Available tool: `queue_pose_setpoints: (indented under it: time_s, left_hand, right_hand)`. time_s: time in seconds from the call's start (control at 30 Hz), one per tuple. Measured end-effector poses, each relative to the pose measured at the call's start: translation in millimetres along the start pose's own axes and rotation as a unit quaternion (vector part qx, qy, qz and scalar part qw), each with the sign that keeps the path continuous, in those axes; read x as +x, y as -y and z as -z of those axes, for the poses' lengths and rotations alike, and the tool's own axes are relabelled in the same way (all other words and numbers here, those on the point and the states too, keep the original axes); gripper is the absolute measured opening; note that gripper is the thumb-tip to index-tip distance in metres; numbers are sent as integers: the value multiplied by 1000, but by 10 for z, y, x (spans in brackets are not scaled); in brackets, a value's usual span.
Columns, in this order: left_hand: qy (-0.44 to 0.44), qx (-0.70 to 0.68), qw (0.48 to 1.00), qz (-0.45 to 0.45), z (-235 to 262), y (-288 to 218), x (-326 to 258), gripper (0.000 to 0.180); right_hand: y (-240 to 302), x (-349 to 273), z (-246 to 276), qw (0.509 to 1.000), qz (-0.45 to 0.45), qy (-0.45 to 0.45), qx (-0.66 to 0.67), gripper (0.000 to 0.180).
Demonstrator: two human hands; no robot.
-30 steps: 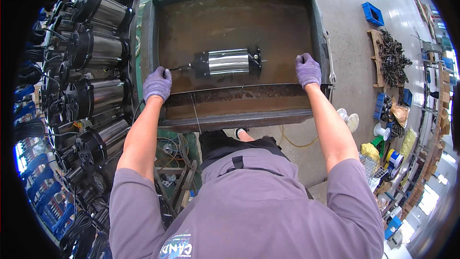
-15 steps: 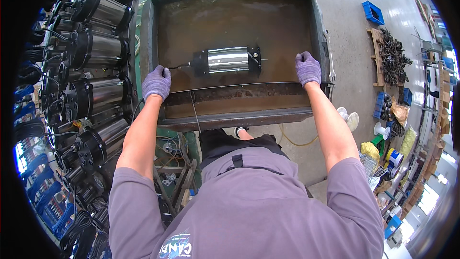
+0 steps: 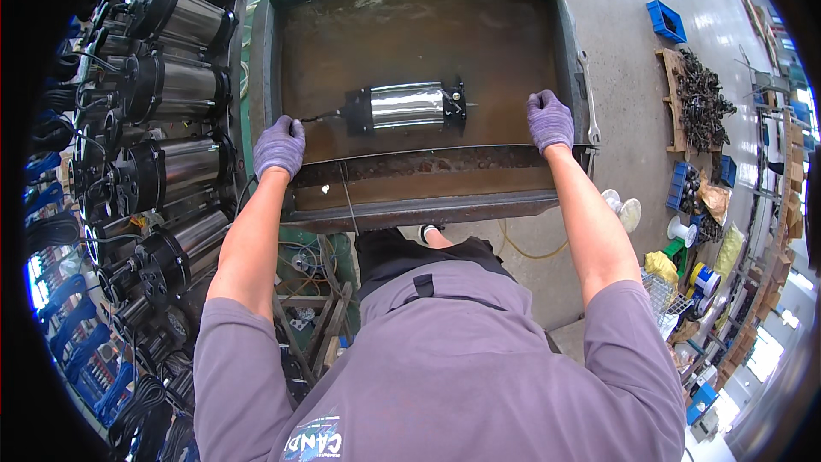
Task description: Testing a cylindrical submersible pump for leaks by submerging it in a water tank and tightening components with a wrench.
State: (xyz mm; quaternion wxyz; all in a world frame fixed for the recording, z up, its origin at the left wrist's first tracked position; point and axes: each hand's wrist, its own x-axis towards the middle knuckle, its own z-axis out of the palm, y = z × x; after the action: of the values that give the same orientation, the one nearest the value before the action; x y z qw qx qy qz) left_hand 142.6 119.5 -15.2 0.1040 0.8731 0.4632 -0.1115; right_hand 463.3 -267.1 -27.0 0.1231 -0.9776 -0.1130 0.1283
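A shiny steel pump or motor with black ends (image 3: 407, 106) lies on its side in brownish water inside a dark metal tank (image 3: 419, 213). From its left end a black cable (image 3: 323, 115) runs to my left hand (image 3: 280, 145), which is closed on it at the tank's left wall. My right hand (image 3: 550, 121) is at the right wall, fingers curled in; whatever they hold, if anything, is hidden. Both hands wear purple knit gloves. A dark metal strip (image 3: 428, 162) crosses the tank nearer to me, between my wrists.
Several steel pumps (image 3: 184, 85) are stacked on the left. A wrench (image 3: 590, 103) lies along the tank's right rim. Over on the right floor are a blue bin (image 3: 666, 23), a pallet (image 3: 672, 103) heaped with dark parts, and white spools (image 3: 630, 216).
The reflections on the water have shifted, and a small white glint shows in the near strip of water. Both hands and the pump stay almost where they were.
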Motion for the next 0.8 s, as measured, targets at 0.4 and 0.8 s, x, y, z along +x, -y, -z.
queue_pose_setpoints:
  time_s: [0.4,0.8]
  left_hand:
    - [-10,-2,1000,-2,-15,7,-1,34]
    - [6,8,1000,4,9,-11,-3,37]
  right_hand:
    - [11,-9,9,1000,1,-8,11,35]
    - [14,-13,20,1000,-2,3,1,37]
